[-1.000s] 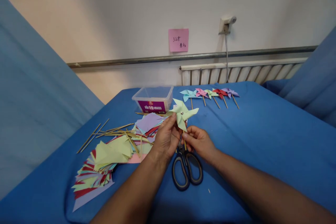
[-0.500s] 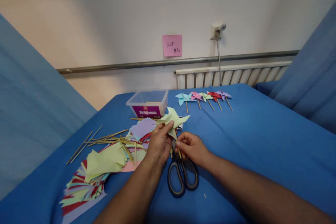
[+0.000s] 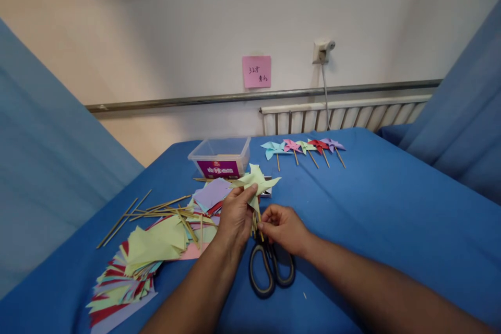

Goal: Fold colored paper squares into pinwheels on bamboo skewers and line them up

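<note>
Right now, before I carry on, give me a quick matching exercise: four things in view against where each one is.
1. Nearest pale green paper pinwheel
2. Dark-handled scissors
3. Clear plastic box with a purple label
4. Square pink paper note

A. On the white wall, above the grey metal rail
B. Left of the row of coloured pinwheels
C. In the left hand, under the thumb
D. On the blue cloth, handles toward the camera

Pairs: 1-C, 2-D, 3-B, 4-A

Looks like matt paper in the pale green pinwheel, smooth wood in the sticks, clear plastic in the tub (with a glossier purple label), dull metal along the pipe, matt cloth in the blue tablecloth.
</note>
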A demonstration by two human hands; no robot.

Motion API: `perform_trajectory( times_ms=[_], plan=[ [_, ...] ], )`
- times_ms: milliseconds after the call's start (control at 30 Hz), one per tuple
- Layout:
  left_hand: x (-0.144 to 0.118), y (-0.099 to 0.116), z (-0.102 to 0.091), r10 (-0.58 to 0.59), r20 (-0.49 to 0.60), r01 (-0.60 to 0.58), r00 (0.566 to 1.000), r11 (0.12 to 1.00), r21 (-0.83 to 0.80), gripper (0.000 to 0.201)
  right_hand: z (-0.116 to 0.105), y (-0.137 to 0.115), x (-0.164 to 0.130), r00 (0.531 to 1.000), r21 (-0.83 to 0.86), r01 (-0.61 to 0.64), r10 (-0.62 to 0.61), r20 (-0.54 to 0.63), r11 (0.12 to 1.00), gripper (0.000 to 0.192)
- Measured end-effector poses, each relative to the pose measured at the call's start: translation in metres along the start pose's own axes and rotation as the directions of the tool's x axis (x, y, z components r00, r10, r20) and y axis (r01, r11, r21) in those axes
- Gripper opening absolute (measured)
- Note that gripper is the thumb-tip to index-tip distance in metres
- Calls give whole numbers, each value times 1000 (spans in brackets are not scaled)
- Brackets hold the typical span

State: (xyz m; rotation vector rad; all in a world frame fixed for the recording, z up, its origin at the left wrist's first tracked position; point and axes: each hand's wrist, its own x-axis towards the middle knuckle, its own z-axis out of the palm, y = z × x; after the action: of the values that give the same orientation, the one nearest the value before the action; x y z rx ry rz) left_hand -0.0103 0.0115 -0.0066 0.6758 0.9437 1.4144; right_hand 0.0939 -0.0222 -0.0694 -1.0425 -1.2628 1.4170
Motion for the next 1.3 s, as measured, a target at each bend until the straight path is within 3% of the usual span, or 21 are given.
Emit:
perform_trajectory(
  times_ms=[167, 233, 300, 333, 433, 633, 833, 1300],
  plan=[
    [0, 0, -2, -90, 130, 88, 987, 996, 20, 34, -11, -3, 7, 989, -65, 56, -64, -134, 996, 17],
    [1, 0, -3, -150, 121, 147, 981, 989, 34, 35, -26, -4, 19, 969, -165, 65, -102, -226, 984, 18],
    [3, -1, -5, -153, 59, 151, 986, 988, 35, 35, -44, -5, 36, 936, -390, -55, -89, -341, 919, 21],
    [4, -2, -5, -140, 33, 138, 990, 990, 34, 35, -53, -6, 45, 915, -514, -156, -73, -397, 843, 24],
    [7, -3, -8, -110, -1, 110, 994, 993, 38, 33, -74, -10, 72, 884, -601, -268, -56, -465, 753, 25],
    [8, -5, -10, -129, 6, 128, 992, 990, 61, 32, -80, -20, 105, 864, -700, -433, 41, -501, 568, 21],
    [4, -3, -10, -158, 40, 155, 987, 985, 69, 27, -77, -19, 120, 850, -746, -501, 90, -519, 438, 26],
    [-1, -3, -10, -169, 110, 161, 980, 984, 79, 19, -75, -16, 123, 864, -802, -484, 49, -500, 349, 32]
  ],
)
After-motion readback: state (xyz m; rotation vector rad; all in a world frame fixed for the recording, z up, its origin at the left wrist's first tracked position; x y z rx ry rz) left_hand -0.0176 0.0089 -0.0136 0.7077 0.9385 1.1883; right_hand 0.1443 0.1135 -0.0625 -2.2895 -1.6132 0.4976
